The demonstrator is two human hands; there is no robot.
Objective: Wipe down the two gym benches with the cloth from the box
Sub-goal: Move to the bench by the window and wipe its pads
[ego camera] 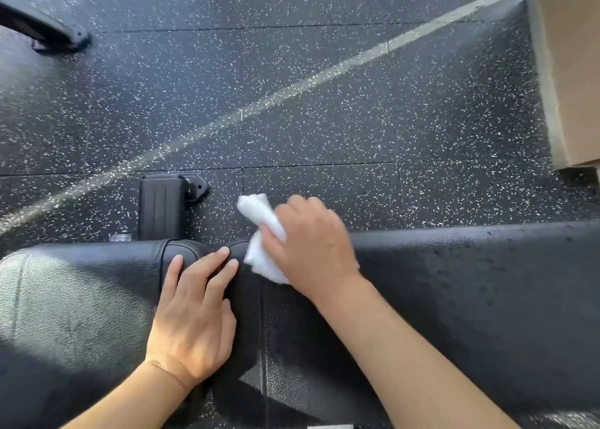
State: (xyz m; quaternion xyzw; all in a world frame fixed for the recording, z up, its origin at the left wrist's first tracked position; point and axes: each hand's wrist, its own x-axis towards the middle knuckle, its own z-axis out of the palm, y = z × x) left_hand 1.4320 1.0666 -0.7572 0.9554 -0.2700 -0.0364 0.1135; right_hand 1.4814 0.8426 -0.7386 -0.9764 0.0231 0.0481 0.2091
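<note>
Speckled black rubber flooring (292, 87) is filling the upper half of the view, with a pale painted line (292, 86) running diagonally across it and seams showing between the tiles. At the top right edge a cardboard box (571, 71) is standing on the floor, only its side showing. A black metal foot (45, 27) of some other piece of equipment is poking in at the top left.

Across the lower half a black padded gym bench (470, 298) is lying — two cushions meeting at a narrow gap near the middle. The right-hand cushion is showing small droplets on its textured surface, while the left-hand seat pad (81, 298) is catching a patch of sunlight. Behind the gap the bench's black base foot (162, 208) is resting on the floor.

The right hand (311, 243) is closing around a crumpled white cloth (263, 234), pressing it against the far edge of the right cushion, just beside the gap; part of the cloth is sticking out past the fingers over the floor. The left hand (191, 318) is lying flat and open on the bench — fingers spread, fingertips reaching the rounded end of the seat pad beside the cloth, holding nothing.
</note>
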